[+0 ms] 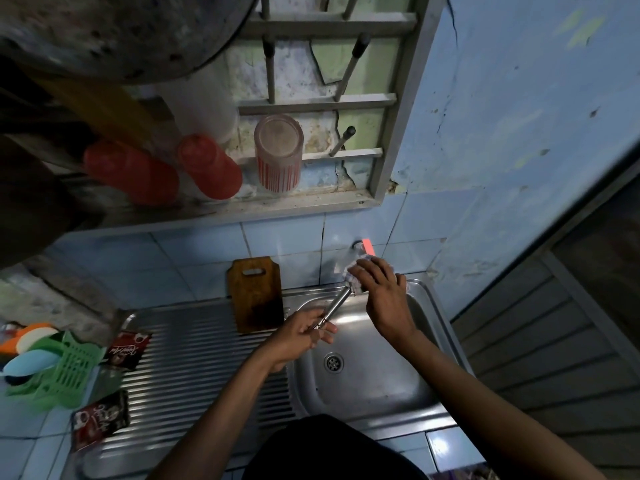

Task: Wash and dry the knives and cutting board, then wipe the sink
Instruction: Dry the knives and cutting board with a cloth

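My two bare forearms reach up from the bottom of the frame over a steel sink (374,386), whose basin and drain sit lower centre. My left hand (301,336), just left of centre, has its fingers (320,332) clamped around the lower end of a knife's metal handle. The knife (334,306) slants up and to the right from that grip, above the basin. Its upper end disappears into a pale cloth (355,277) that my right hand (382,296) presses over it, fingers curled down on the cloth; the blade itself is hidden, so I cannot tell its shape. Left of the basin, the ribbed steel surface (194,368) carries two dark sachets (100,419) and, at the far left edge, a green plastic basket (65,368). Further back, a brown wooden cutting board (256,296) stands upright against the blue tiled wall, just left of my hands. A tap with a red handle (365,247) juts from the wall above the cloth. Higher, red cups (207,166) and a striped glass (278,152) rest upturned on a wall rack.
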